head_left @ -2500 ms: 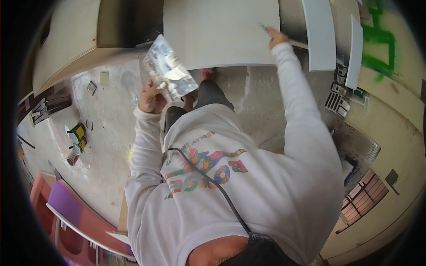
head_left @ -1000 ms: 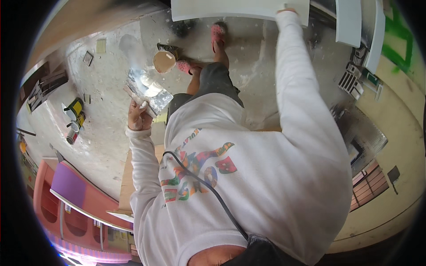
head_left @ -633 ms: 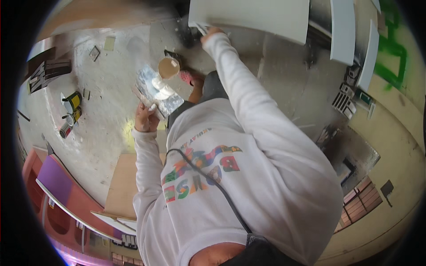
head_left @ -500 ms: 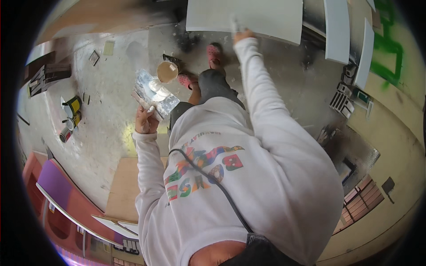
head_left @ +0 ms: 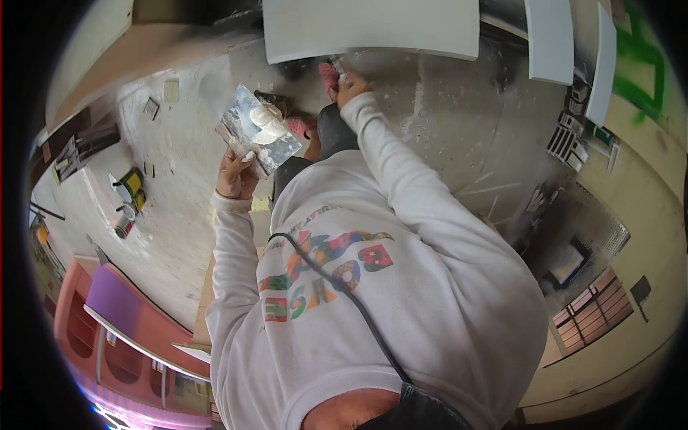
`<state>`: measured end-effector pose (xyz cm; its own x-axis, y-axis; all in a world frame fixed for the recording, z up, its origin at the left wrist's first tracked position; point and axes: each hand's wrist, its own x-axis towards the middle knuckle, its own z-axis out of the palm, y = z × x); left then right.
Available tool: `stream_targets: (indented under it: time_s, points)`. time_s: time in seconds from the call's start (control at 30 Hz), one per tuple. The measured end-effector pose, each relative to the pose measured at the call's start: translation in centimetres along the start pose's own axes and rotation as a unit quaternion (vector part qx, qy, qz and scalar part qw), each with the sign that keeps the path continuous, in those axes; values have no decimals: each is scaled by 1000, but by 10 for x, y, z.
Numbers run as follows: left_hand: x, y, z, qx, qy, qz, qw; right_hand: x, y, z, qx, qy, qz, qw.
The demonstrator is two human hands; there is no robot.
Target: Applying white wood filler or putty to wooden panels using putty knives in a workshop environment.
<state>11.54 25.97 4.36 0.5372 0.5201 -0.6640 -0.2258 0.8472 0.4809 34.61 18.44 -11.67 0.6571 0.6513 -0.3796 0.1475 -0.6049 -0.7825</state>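
Note:
My left hand (head_left: 234,174) grips a flat metal plate (head_left: 252,138) from below, and a lump of white putty (head_left: 266,122) sits on the plate. My right hand (head_left: 350,85) reaches forward and holds a small putty knife (head_left: 337,66) against the lower edge of a white board (head_left: 369,29). Both arms are in white sleeves. The blade is mostly hidden by my fingers.
More white panels (head_left: 548,39) lean at the upper right. Small paint cans (head_left: 129,185) stand on the dusty concrete floor at the left. A pink and purple cabinet (head_left: 118,319) lies at the lower left, with a cardboard sheet (head_left: 203,315) beside it.
My right hand came down from high on the white board to its lower edge. The left hand swung the plate round, and a lump of putty now shows on it.

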Motion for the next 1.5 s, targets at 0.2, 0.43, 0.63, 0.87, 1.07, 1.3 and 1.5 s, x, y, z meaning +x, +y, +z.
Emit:
stream_targets:
  time_s: [0.2, 0.43, 0.63, 0.87, 1.07, 1.3, 1.5]
  points:
    - [31, 7, 28, 18, -12, -8, 1000, 100, 16, -113, -108, 215, 136, 961]
    - [52, 16, 55, 13, -16, -3, 1000, 308, 138, -282, -278, 160, 223, 921]
    - [30, 7, 52, -4, 81, 45, 996, 359, 98, -291, -593, -111, 84, 793]
    - [33, 4, 37, -75, 86, 41, 993, 440, 166, -420, -682, -43, 188, 706]
    - [37, 4, 47, -51, 113, 23, 992, 323, 19, -292, -571, -11, 63, 819]
    - [44, 6, 48, -47, 85, 25, 995, 268, 35, -269, -543, -82, -33, 835]
    - [43, 7, 51, -53, 78, 41, 995, 299, 1, -258, -395, 29, 205, 895]
